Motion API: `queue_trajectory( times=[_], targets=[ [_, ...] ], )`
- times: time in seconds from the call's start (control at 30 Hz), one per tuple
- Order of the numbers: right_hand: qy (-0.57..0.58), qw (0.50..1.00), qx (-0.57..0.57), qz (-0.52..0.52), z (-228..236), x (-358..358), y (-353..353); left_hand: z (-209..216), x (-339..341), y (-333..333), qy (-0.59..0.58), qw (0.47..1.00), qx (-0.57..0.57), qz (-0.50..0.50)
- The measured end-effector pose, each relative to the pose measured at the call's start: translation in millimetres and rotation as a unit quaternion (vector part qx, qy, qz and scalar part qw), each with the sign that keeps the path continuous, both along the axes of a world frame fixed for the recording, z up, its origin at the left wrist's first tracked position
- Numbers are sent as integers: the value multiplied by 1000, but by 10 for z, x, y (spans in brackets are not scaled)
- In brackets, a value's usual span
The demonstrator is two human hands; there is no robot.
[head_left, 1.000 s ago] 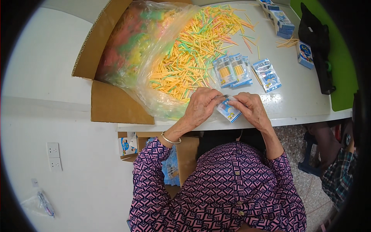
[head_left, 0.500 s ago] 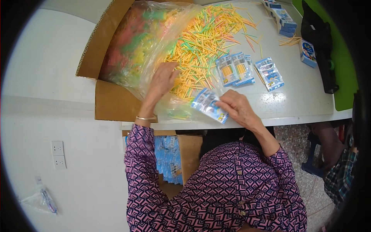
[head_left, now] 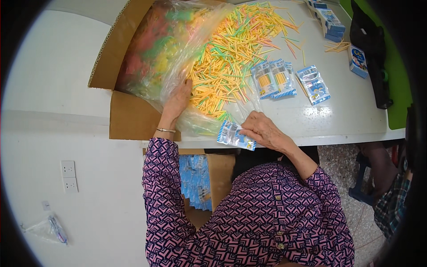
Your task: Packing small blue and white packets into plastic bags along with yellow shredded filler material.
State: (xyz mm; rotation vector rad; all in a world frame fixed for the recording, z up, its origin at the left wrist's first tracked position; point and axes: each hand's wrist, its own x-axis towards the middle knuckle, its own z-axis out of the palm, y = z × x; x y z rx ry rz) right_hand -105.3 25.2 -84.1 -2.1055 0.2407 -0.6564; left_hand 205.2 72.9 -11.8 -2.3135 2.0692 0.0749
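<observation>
A heap of thin sticks (head_left: 227,58), mostly yellow with green and pink among them, spreads over the white table (head_left: 324,120). At the near left edge of the heap lies the left hand (head_left: 179,100), its fingers bent against the sticks and the plastic there; whether they grip any sticks I cannot tell. A metal bangle (head_left: 165,130) circles that wrist. The right hand (head_left: 266,132), on the near side of the heap, pinches a blue-and-white sachet (head_left: 235,136) between thumb and fingers (its contents, if any, cannot be made out). This sachet hangs tilted at the table's near edge, just in front of the heap.

Left of the heap, a clear plastic bag (head_left: 151,58) with more coloured sticks showing through it sits in an open cardboard carton (head_left: 135,118). Right of the heap, just beside it, filled sachets (head_left: 265,81) overlap, yellow sticks visible through their windows; a single flat sachet (head_left: 314,86) lies farther right, with a stick along its left side. Well to the heap's far right are a stack of small blue boxes (head_left: 333,26), a few loose sticks (head_left: 336,47) and one separate box (head_left: 358,61).
</observation>
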Motion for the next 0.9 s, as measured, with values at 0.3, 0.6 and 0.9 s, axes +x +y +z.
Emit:
queue_trajectory(
  times=[0.3, 0.6, 0.9],
  targets=[
    [-13, 1000, -1, 11, 7, 9, 27, -262, 196, 348, 143, 983, -109, -24],
    [-25, 1000, 5, 3, -33, 25, 4, -193, 147, 260, 163, 977, -136, -22],
    [-116, 905, 402, -79, 231, -34, -117, 212, -568, -133, 477, 863, -139, 92]
  ],
)
